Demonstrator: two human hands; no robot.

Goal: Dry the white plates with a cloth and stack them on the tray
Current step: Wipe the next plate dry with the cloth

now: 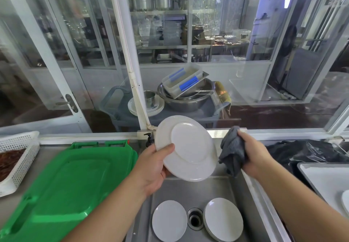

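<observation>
Sink [243, 194]: more white plates lay below me, a single plate [169, 221] left of the drain and a small stack [223, 219] right of it.
Left hand [153, 168]: I gripped the held plate [187, 147] at its rim, underside toward me.
Right hand [254, 157]: bunched round the grey cloth [233, 152], just beside the plate.
Advice: I judged it best to wipe the foot ring thoroughly.
Tray [321, 177]: at my right.
</observation>
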